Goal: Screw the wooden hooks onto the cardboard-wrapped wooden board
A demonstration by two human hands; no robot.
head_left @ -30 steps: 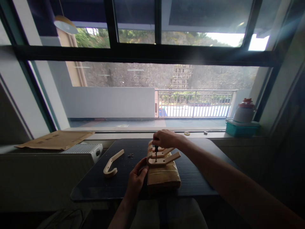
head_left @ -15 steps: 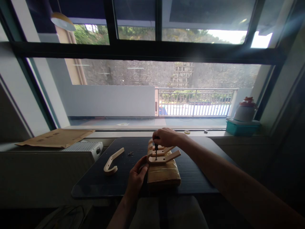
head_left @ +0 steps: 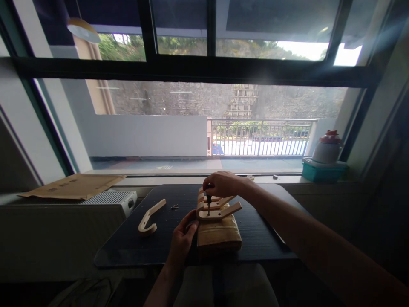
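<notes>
My right hand (head_left: 220, 183) is closed around a screwdriver (head_left: 208, 199) with a dark handle. The screwdriver stands upright, its tip at a hole in the nearest pale wooden hook (head_left: 223, 212). That hook lies across a brown wooden block (head_left: 219, 238), with its straight arm slanting up to the right. Similar hooks lie behind it on the block, partly hidden by my hand. My left hand (head_left: 183, 234) grips the curved left end of the nearest hook, against the block's left side. Another loose hook (head_left: 147, 221) lies on its own to the left.
The dark table (head_left: 128, 251) holds a few small screws (head_left: 174, 207) behind my left hand. A radiator (head_left: 110, 202) with a brown paper envelope (head_left: 73, 185) on it is at the left. On the sill stand a teal box (head_left: 322, 170) and a white bottle (head_left: 326, 151).
The whole view has shifted very slightly. My right forearm is a little lower; both hands and the screwdriver keep nearly the same place on the hook.
</notes>
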